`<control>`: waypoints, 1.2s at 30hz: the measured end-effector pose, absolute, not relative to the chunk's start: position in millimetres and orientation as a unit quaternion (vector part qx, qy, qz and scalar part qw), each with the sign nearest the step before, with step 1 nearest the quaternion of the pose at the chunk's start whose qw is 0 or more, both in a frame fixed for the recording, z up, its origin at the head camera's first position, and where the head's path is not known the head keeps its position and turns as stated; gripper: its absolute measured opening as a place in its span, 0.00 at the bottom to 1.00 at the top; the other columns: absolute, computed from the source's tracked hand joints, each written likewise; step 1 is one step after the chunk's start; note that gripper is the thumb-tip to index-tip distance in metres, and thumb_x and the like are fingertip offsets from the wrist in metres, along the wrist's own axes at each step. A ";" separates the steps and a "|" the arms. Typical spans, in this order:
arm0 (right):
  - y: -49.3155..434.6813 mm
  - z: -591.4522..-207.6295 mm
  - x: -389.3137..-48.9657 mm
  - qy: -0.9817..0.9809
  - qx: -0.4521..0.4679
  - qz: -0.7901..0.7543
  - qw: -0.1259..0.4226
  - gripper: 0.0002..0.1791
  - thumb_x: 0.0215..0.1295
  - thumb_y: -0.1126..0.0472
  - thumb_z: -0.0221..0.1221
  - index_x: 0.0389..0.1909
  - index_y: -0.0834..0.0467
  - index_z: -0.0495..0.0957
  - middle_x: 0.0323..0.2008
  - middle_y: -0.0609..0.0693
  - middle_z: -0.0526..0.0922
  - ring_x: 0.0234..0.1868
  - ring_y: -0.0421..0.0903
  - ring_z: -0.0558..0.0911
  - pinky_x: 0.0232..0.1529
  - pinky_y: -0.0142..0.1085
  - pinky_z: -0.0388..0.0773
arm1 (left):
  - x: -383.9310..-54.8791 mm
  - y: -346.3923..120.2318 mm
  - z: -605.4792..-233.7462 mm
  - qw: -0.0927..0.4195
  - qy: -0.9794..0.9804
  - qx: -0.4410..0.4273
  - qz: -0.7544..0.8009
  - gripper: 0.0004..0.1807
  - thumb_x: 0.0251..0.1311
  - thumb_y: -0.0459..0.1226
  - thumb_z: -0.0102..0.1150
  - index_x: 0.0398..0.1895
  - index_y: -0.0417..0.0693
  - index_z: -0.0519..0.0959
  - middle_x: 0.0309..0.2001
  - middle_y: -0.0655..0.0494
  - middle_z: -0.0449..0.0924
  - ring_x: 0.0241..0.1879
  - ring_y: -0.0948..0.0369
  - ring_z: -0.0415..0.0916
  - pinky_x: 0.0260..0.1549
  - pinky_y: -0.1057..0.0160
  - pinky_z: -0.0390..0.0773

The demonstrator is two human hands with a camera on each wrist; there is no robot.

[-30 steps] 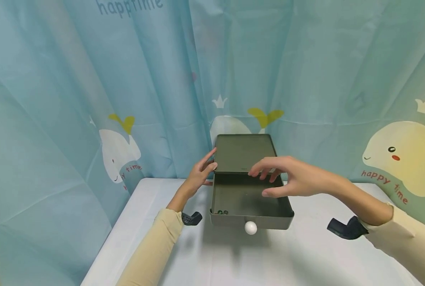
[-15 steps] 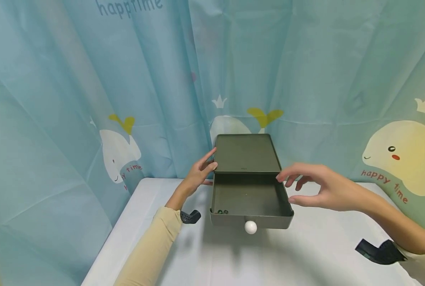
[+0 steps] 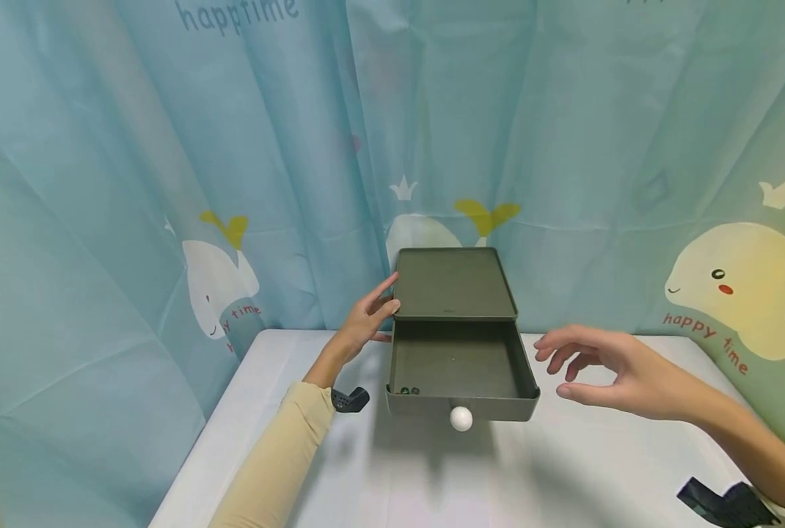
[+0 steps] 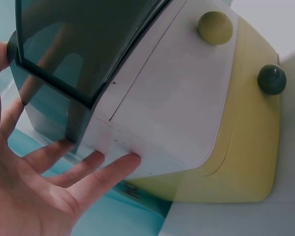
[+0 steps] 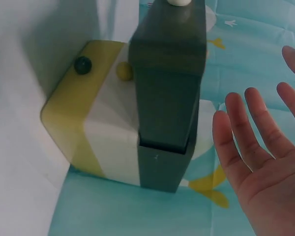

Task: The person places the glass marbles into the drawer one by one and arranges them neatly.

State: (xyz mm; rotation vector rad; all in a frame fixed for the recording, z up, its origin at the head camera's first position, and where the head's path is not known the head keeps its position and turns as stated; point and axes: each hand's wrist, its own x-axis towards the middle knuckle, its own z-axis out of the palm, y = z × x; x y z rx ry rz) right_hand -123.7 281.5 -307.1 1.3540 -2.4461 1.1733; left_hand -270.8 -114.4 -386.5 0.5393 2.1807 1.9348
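Observation:
A small stacked drawer box (image 3: pixel 455 282) stands toward the back of the table, its dark green top drawer (image 3: pixel 425 408) pulled out. Inside that drawer's front left corner lie two small dark green round pieces (image 3: pixel 409 391); their kind is too small to tell. A white knob (image 3: pixel 461 419) sits on the drawer front. My left hand (image 3: pixel 364 323) rests against the box's left side, its fingers (image 4: pixel 108 177) spread and extended over the green and white tiers. Off to the right of the drawer, my right hand (image 3: pixel 620 370) hovers with loosely bent fingers, holding nothing.
Below the green tier are a white drawer (image 4: pixel 172 93) with a yellow knob (image 4: pixel 215 28) and a yellow drawer (image 5: pixel 69 113) with a dark green knob (image 5: pixel 82 65), both pushed in. A white-covered table (image 3: pixel 432 491) meets a blue whale-print curtain (image 3: pixel 313 183) behind.
My right hand has moved from above the open drawer to the right and slightly down, away from it. The left hand and the box have stayed in place.

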 end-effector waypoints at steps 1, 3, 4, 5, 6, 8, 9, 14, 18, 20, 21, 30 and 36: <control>282.3 -308.4 -122.3 -0.807 0.442 0.388 0.050 0.30 0.59 0.73 0.70 0.62 0.54 0.77 0.52 0.45 0.83 0.45 0.42 0.84 0.41 0.31 0.80 | -270.8 -114.5 -386.4 0.088 0.733 0.182 0.650 0.34 0.74 0.49 0.54 0.81 0.74 0.59 0.80 0.47 0.55 0.74 0.43 0.62 0.51 0.38 0.81; 283.6 -310.5 -119.5 -0.808 0.437 0.391 0.045 0.30 0.60 0.72 0.70 0.63 0.54 0.77 0.52 0.44 0.83 0.44 0.43 0.85 0.39 0.32 0.81 | -271.0 -114.7 -386.2 0.088 0.733 0.182 0.650 0.34 0.74 0.49 0.54 0.81 0.74 0.58 0.79 0.46 0.55 0.73 0.42 0.62 0.51 0.38 0.80; 284.1 -311.7 -118.2 -0.808 0.437 0.392 0.045 0.30 0.60 0.72 0.70 0.63 0.54 0.76 0.53 0.44 0.83 0.44 0.43 0.85 0.38 0.32 0.81 | -270.9 -114.8 -385.8 0.088 0.733 0.182 0.649 0.34 0.74 0.50 0.54 0.81 0.74 0.58 0.79 0.46 0.55 0.73 0.42 0.62 0.51 0.38 0.80; 284.3 -312.4 -116.8 -0.808 0.436 0.394 0.041 0.30 0.61 0.72 0.69 0.63 0.53 0.76 0.53 0.44 0.83 0.44 0.43 0.85 0.38 0.32 0.81 | -270.6 -114.8 -385.4 0.088 0.733 0.180 0.650 0.34 0.74 0.49 0.54 0.81 0.74 0.58 0.80 0.46 0.55 0.74 0.42 0.62 0.51 0.38 0.80; 284.6 -313.9 -116.1 -0.801 0.441 0.402 0.041 0.31 0.60 0.73 0.69 0.64 0.54 0.76 0.53 0.45 0.83 0.44 0.44 0.85 0.37 0.33 0.81 | -270.1 -114.9 -384.9 0.087 0.732 0.180 0.651 0.34 0.74 0.50 0.54 0.81 0.74 0.58 0.79 0.46 0.55 0.74 0.42 0.62 0.51 0.38 0.80; 284.4 -316.7 -114.5 -0.790 0.451 0.413 0.035 0.32 0.60 0.75 0.68 0.65 0.56 0.75 0.53 0.48 0.83 0.43 0.44 0.85 0.37 0.34 0.82 | -270.3 -115.0 -384.6 0.085 0.731 0.179 0.653 0.34 0.74 0.50 0.54 0.80 0.75 0.59 0.79 0.47 0.55 0.73 0.43 0.62 0.51 0.38 0.80; 283.9 -318.4 -114.1 -0.782 0.460 0.418 0.033 0.32 0.59 0.77 0.68 0.65 0.58 0.75 0.53 0.49 0.83 0.44 0.43 0.85 0.37 0.34 0.82 | -270.4 -114.9 -384.3 0.084 0.731 0.178 0.653 0.34 0.73 0.50 0.55 0.80 0.76 0.59 0.79 0.47 0.56 0.73 0.43 0.62 0.51 0.38 0.80; 277.5 -325.8 -111.3 -0.747 0.497 0.441 -0.002 0.34 0.59 0.81 0.65 0.68 0.63 0.71 0.52 0.54 0.83 0.45 0.44 0.85 0.39 0.37 0.84 | -271.1 -115.0 -383.2 0.079 0.733 0.175 0.653 0.34 0.73 0.50 0.55 0.80 0.76 0.60 0.79 0.49 0.56 0.73 0.43 0.63 0.51 0.37 0.80; 271.3 -329.8 -107.1 -0.742 0.494 0.451 -0.038 0.33 0.63 0.79 0.63 0.69 0.62 0.70 0.53 0.56 0.83 0.46 0.46 0.86 0.42 0.39 0.85 | -270.7 -115.7 -383.8 0.083 0.732 0.180 0.651 0.34 0.74 0.50 0.54 0.81 0.74 0.58 0.80 0.48 0.55 0.73 0.42 0.62 0.51 0.37 0.80; 268.9 -331.7 -104.5 -0.748 0.481 0.454 -0.055 0.32 0.64 0.78 0.63 0.69 0.61 0.70 0.55 0.56 0.82 0.47 0.47 0.86 0.44 0.40 0.85 | -270.9 -115.9 -384.6 0.084 0.732 0.185 0.651 0.34 0.74 0.49 0.53 0.81 0.73 0.58 0.80 0.47 0.55 0.73 0.42 0.62 0.51 0.38 0.80; 267.9 -332.7 -103.4 -0.750 0.476 0.455 -0.064 0.32 0.65 0.77 0.63 0.69 0.60 0.70 0.57 0.57 0.82 0.48 0.47 0.86 0.45 0.40 0.85 | -271.1 -116.0 -385.1 0.084 0.731 0.187 0.650 0.34 0.74 0.49 0.53 0.81 0.73 0.58 0.79 0.46 0.55 0.73 0.42 0.62 0.51 0.38 0.81; 258.8 -344.2 -99.8 -0.730 0.507 0.449 -0.095 0.33 0.69 0.76 0.58 0.73 0.63 0.64 0.61 0.54 0.81 0.50 0.47 0.87 0.44 0.40 0.85 | -270.5 -115.2 -385.5 0.087 0.731 0.185 0.652 0.34 0.75 0.48 0.53 0.81 0.73 0.58 0.79 0.46 0.56 0.73 0.43 0.62 0.50 0.40 0.81; 251.5 -354.3 -98.3 -0.723 0.504 0.455 -0.130 0.34 0.70 0.74 0.58 0.75 0.59 0.62 0.62 0.54 0.80 0.51 0.47 0.86 0.47 0.40 0.85 | -269.7 -114.0 -386.5 0.087 0.729 0.184 0.654 0.34 0.75 0.48 0.53 0.81 0.74 0.57 0.80 0.49 0.54 0.73 0.44 0.62 0.51 0.39 0.81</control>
